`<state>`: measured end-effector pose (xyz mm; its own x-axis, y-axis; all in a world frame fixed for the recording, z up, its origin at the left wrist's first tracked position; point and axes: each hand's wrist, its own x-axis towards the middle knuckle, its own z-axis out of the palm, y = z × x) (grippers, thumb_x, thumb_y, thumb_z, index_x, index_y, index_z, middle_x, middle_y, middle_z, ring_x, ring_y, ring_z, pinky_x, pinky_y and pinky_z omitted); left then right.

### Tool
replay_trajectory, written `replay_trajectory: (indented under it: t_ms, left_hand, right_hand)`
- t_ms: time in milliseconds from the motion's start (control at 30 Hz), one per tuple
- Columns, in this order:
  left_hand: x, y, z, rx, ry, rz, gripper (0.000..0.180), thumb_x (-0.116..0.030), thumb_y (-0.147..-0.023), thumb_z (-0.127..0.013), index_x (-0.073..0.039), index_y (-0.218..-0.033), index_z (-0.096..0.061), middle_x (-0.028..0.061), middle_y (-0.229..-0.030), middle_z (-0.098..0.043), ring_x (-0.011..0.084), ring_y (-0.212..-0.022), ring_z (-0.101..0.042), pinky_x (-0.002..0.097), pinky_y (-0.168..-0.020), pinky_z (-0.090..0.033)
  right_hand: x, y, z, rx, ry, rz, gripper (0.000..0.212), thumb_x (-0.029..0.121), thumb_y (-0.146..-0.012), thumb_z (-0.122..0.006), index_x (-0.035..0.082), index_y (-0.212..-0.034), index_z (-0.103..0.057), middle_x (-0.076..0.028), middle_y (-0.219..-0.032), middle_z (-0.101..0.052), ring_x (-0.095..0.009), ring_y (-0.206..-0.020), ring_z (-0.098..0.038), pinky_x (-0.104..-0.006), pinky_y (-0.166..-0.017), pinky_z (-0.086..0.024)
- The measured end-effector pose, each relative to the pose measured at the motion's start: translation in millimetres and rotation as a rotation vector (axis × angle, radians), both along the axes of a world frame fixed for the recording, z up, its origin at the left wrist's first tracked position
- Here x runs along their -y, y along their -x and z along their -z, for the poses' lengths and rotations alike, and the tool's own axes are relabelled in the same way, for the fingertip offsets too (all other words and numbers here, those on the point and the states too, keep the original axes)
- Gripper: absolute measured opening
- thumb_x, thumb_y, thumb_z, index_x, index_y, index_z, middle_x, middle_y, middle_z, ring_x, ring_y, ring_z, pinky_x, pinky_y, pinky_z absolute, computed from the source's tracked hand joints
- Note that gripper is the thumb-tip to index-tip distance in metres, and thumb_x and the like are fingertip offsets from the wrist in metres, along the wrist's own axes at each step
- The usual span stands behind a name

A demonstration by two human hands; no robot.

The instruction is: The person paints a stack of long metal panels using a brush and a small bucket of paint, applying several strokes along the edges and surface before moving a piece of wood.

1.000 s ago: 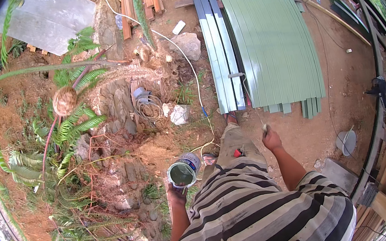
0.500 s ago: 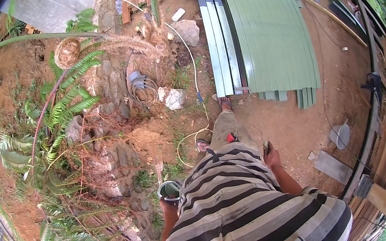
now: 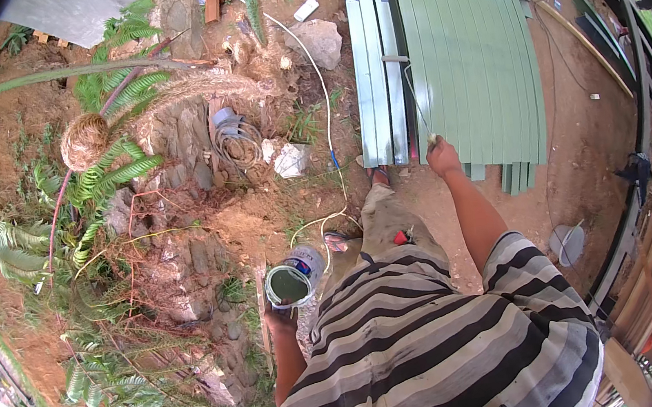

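paint roller (image 3: 395, 58): over long bars (image 3: 377, 81) just left of green panel stack (image 3: 472, 61); likely light, stiff, best held by handle (image 3: 431, 141) | right hand (image 3: 443, 157): wrapped round handle | paint can (image 3: 308, 261): well left of stack; likely heavy, slippery | left hand (image 3: 281, 319): gripping can, finger placement unclear

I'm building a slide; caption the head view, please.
Left hand holds a paint can, right hand a roller over long strips.

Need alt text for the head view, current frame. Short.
Looking down, the right hand grips a long-handled roller, its head over narrow strips beside overlapping green panels, while the left hand holds a paint can, dark green inside. Fern fronds and a pale hose are to the left, a whitish bucket to the right.
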<state>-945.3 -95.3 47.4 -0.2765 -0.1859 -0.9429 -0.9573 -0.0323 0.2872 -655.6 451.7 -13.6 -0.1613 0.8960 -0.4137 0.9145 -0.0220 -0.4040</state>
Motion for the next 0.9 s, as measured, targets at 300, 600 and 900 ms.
replay_trajectory:
  t_ms: [300,600,900]
  left_hand:
    - [-98.6,-1.5,-8.9,-0.066,-0.172,0.077,0.035,-0.045,-0.097,-0.037,-0.015,-0.102,-0.054,0.0008,-0.091,-0.064,0.0175,-0.099,-0.060,0.0461,-0.099,-0.035]
    - [-88.3,-7.8,-13.3,-0.059,-0.039,0.017,0.031,-0.044,-0.095,-0.042,-0.016,-0.100,-0.053,0.0011,-0.094,-0.062,0.0180,-0.098,-0.059,0.0466,-0.098,-0.036]
    - [-22.6,-63.3,-55.2,-0.077,0.140,-0.216,0.033,-0.046,-0.091,-0.045,-0.018,-0.105,-0.057,0.0001,-0.097,-0.062,0.0175,-0.098,-0.059,0.0429,-0.096,-0.037]
  right_hand:
    - [221.0,-167.4,-69.0,0.123,0.461,0.050,0.062,0.037,-0.086,-0.056,0.015,-0.142,-0.038,-0.030,-0.091,-0.065,-0.047,-0.089,-0.064,-0.0552,-0.075,-0.048]
    - [77.9,-63.8,-29.2,0.055,0.086,-0.084,0.037,0.028,-0.092,-0.049,0.005,-0.121,-0.054,-0.031,-0.091,-0.064,-0.049,-0.087,-0.061,-0.0571,-0.073,-0.048]
    - [-222.3,100.2,49.3,0.040,-0.041,-0.050,0.034,0.027,-0.090,-0.049,-0.002,-0.102,-0.063,-0.025,-0.084,-0.068,-0.035,-0.072,-0.069,-0.0444,-0.065,-0.055]
